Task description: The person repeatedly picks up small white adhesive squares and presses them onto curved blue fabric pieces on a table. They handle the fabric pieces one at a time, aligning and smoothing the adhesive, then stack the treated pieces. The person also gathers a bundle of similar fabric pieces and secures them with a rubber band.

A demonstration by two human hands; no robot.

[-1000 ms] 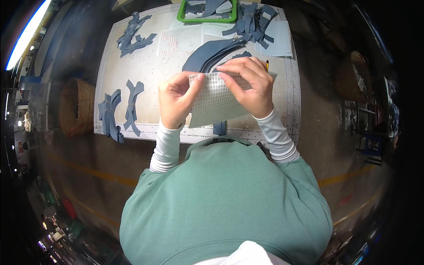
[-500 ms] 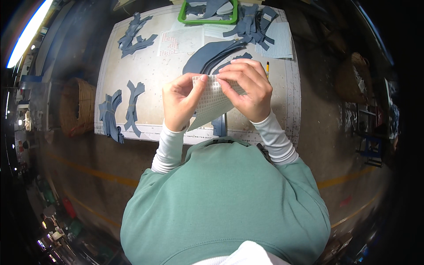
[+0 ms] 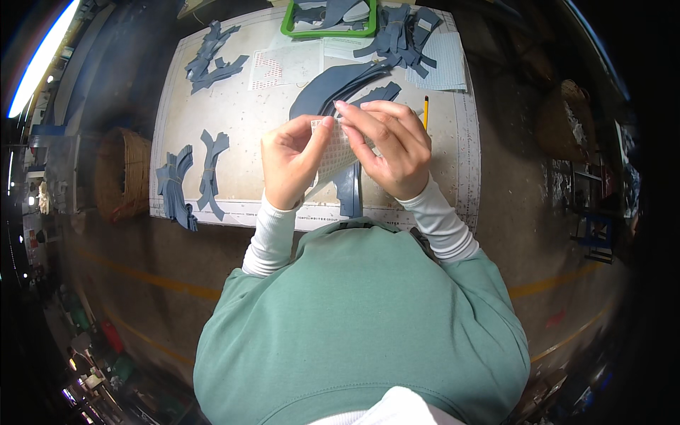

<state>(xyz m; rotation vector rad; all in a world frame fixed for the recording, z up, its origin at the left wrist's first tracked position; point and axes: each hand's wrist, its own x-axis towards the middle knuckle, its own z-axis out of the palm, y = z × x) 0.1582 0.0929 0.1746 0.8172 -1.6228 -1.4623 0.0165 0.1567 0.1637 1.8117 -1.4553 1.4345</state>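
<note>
1. Hands: my left hand (image 3: 289, 161) and right hand (image 3: 388, 145) both pinch the white sheet (image 3: 331, 150), held above the mat (image 3: 241, 120).
2. Blue pieces (image 3: 340, 83) lie behind it; bundles (image 3: 190, 177) sit left.
3. Judging by that, sorting looks partway done.

Green tray (image 3: 286, 28) of blue cut pieces, pencil (image 3: 426, 112), wicker basket (image 3: 122, 173), cutting mat (image 3: 244, 117)

Left hand (image 3: 292, 161) and right hand (image 3: 389, 145) raised together, fingertips pinched (forearms angled inward).
</note>
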